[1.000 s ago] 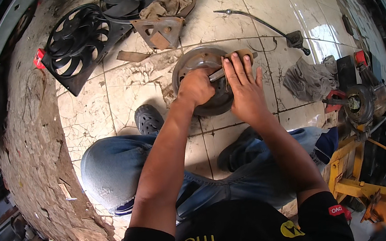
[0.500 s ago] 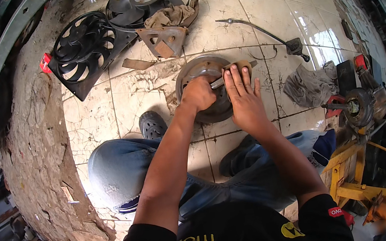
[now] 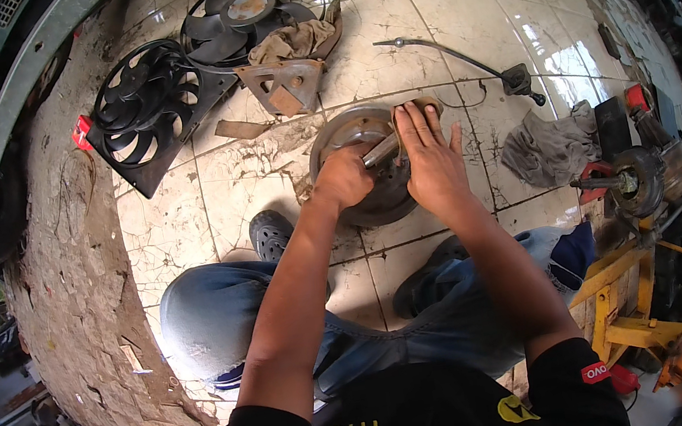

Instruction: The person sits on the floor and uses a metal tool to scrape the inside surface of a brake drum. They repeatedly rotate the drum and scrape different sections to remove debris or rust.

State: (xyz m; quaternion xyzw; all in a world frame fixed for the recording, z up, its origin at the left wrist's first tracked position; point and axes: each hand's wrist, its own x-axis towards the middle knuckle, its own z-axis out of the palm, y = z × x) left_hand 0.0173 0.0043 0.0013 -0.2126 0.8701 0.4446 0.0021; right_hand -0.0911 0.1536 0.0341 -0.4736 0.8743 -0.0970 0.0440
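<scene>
A round, dark metal disc like a wheel or drum (image 3: 382, 210) lies on the tiles in front of me. Over it, my left hand (image 3: 343, 179) is closed in a fist around a smooth metal bar (image 3: 382, 151). The bar slants up to the right, under my right hand (image 3: 432, 156). My right hand lies flat with its fingers stretched out, pressing a brown sheet (image 3: 430, 103), perhaps sandpaper, against the bar. The sheet's edge shows beyond my fingertips; my right thumb and the bar's far end are hidden.
Two black fans (image 3: 134, 94) and a rusty triangular bracket (image 3: 281, 86) with a brown rag (image 3: 295, 41) lie at the far left. A black lever rod (image 3: 468, 62) is at the far right. To the right are a grey cloth (image 3: 554, 150) and a yellow metal frame (image 3: 645, 331).
My left fist sits slightly lower, and the bar slants more steeply. Its end, which stuck out past my right fingers, is now covered. My right hand has slid up along it a little.
</scene>
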